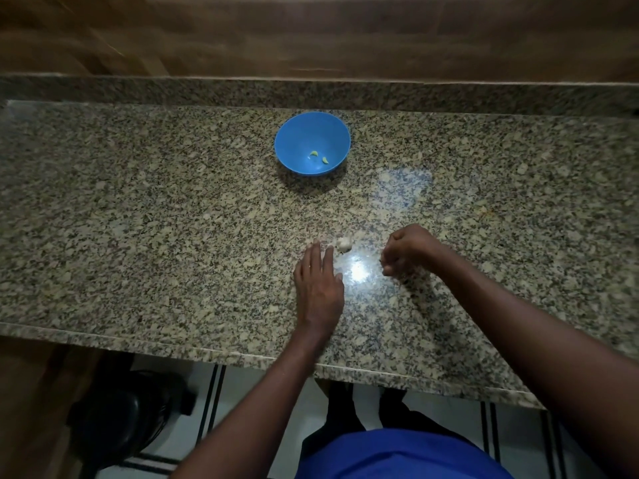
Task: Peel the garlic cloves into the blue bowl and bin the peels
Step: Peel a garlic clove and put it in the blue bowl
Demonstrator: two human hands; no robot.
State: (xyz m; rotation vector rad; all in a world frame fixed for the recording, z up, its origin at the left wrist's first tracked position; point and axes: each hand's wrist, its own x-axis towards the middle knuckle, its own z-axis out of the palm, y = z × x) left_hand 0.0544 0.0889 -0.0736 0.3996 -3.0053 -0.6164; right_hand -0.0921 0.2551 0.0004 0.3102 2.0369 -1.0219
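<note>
Reaching left hand toward garlic on counter.

No readable text, label or number shows, though the view is dim.

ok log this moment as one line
left hand flat on counter by garlic | right hand curled, contents unclear | blue bowl: two peeled cloves
</note>
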